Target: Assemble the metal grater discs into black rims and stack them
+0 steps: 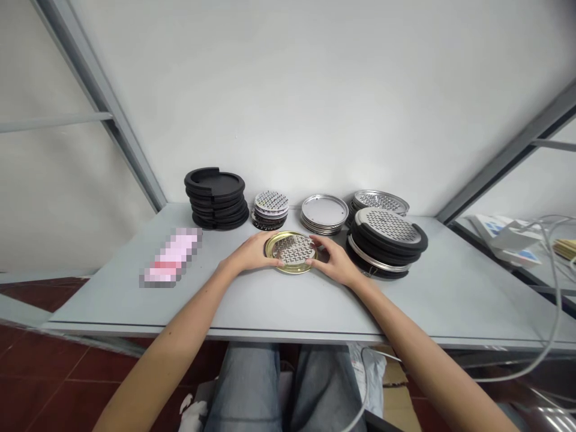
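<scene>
- A pink and red flat object [173, 252], covered by pixel blocks, lies at the left part of the grey table [108, 294]; what it is, I cannot tell.
- Behind the table stands a plain white wall [292, 90].
- Grey metal posts [96, 78] are leaning inward at both sides.
- To the right, a white cable [558, 294] hangs near white-and-blue objects [508, 237].
- Below are a plastic bag [374, 372], brown cardboard [400, 408] and dark red floor tiles [94, 375].
</scene>
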`<action>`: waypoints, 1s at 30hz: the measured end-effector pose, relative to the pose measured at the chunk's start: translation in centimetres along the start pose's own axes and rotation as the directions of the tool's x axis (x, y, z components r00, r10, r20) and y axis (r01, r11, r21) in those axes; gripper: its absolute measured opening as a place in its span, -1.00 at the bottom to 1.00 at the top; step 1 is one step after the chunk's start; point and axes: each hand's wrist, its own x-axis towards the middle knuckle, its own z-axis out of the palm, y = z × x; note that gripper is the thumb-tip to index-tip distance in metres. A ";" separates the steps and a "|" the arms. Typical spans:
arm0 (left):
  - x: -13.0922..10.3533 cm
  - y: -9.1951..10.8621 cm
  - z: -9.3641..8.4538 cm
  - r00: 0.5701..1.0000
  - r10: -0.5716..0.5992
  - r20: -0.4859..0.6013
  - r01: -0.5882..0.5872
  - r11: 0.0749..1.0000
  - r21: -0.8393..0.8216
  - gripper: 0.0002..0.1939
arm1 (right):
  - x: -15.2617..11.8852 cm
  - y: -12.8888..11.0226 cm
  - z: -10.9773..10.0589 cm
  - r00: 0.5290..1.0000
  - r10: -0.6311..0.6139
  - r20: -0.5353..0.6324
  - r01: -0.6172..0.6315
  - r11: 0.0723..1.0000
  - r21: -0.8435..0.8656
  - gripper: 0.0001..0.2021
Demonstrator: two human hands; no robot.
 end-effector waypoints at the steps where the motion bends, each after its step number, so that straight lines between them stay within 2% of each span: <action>1: 0.0 0.0 0.1 1.000 -0.003 -0.003 0.003 1.000 0.008 -0.16 | 0.0 0.0 0.0 1.000 -0.006 0.001 0.006 1.000 -0.008 -0.35; 12: 0.1 -0.2 0.5 1.000 0.001 -0.023 0.000 1.000 0.030 -0.20 | 0.0 -0.1 0.2 1.000 -0.008 0.007 0.007 1.000 0.012 -0.34; 20: 0.1 0.0 0.5 1.000 0.014 -0.023 -0.013 0.998 0.063 -0.21 | 0.1 -0.5 0.7 0.995 0.097 -0.027 -0.095 0.994 0.047 -0.42; 30: 0.0 0.2 0.7 1.000 0.025 -0.010 -0.024 0.996 0.086 -0.26 | 0.4 -0.7 0.8 0.990 0.140 -0.021 -0.139 0.989 0.043 -0.54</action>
